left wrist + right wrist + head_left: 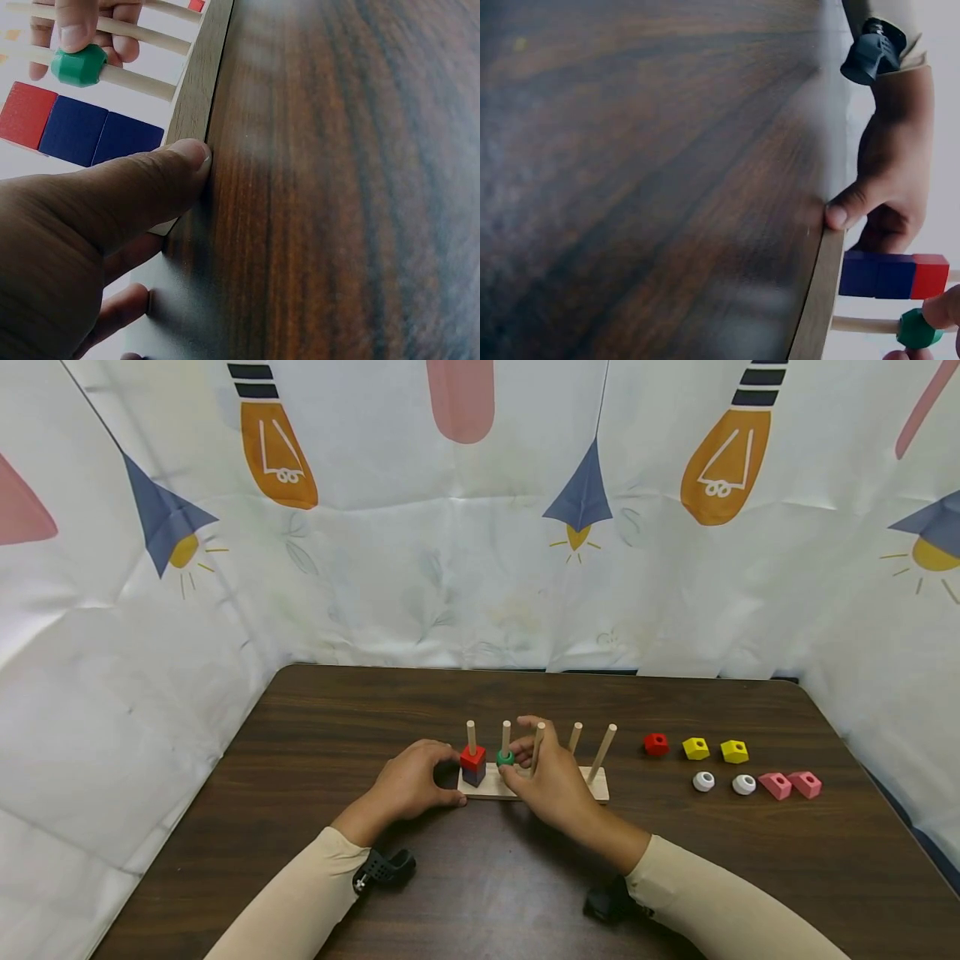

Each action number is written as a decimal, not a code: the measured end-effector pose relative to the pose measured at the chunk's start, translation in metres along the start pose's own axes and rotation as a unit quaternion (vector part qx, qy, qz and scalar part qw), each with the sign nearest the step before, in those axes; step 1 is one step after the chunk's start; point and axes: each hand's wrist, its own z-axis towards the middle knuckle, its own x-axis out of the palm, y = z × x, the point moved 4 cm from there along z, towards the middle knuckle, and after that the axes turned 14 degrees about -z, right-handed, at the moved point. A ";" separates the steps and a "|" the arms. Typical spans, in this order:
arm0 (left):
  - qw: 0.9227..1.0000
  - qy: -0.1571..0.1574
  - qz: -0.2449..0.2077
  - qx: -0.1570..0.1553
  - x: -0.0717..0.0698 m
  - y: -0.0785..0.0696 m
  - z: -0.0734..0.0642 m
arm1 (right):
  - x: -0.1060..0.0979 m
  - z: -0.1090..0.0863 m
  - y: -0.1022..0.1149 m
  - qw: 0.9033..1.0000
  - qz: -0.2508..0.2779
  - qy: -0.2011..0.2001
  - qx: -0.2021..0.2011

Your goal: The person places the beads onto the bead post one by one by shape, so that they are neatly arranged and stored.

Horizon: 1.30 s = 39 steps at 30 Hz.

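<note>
A wooden peg board (495,787) with several upright pegs lies near the middle of the table. My left hand (408,781) holds its left end, thumb (184,157) on the front edge. On the leftmost peg, a red cube (28,115) tops two dark blue cubes (73,129). My right hand (555,785) pinches a green faceted bead (79,66), which is threaded partway down the second peg (139,81). A gap shows between the bead and the base in both wrist views. The other pegs (602,750) carry nothing.
Right of the board lie a red block (656,744), two yellow blocks (696,749), two white round beads (703,782) and two pink slanted blocks (776,786). A printed white curtain (465,585) hangs behind the table's far edge.
</note>
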 end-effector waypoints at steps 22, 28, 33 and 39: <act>1.000 0.004 0.004 -0.014 -0.002 -0.001 0.000 | 0.011 -0.003 -0.012 0.999 0.006 0.031 0.028; 1.000 0.004 0.006 -0.015 -0.001 0.000 0.000 | 0.013 -0.004 -0.014 0.999 -0.002 0.033 0.021; 1.000 0.004 0.004 -0.015 0.000 0.000 -0.001 | 0.011 -0.005 -0.014 0.999 -0.004 0.036 0.014; 1.000 0.005 0.001 -0.020 0.000 -0.001 -0.001 | 0.009 -0.006 -0.013 0.998 0.003 0.054 0.020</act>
